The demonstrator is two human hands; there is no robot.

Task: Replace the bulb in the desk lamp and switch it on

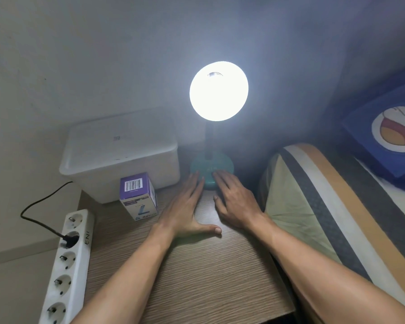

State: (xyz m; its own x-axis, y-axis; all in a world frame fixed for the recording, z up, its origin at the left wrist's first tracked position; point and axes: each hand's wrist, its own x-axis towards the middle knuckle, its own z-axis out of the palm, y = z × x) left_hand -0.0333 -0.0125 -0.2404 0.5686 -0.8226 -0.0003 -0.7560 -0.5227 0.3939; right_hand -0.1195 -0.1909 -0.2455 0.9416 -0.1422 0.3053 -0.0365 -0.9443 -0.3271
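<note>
desk lamp (pixel 218 91) lit | left hand (pixel 185 206), right hand (pixel 235 202) flat, seemingly touching base

A small purple-and-white box (pixel 138 196) on the worktop (pixel 197 277) carries a barcode on its top face and a large "7" on its front. The white power strip (pixel 67 265) beside it bears the letters "ENI".

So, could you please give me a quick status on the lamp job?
Both hands open, left hand and right hand flat, fingertips at lamp base. Lamp head lit. Bulb box left of hands, nothing blocking.
</note>
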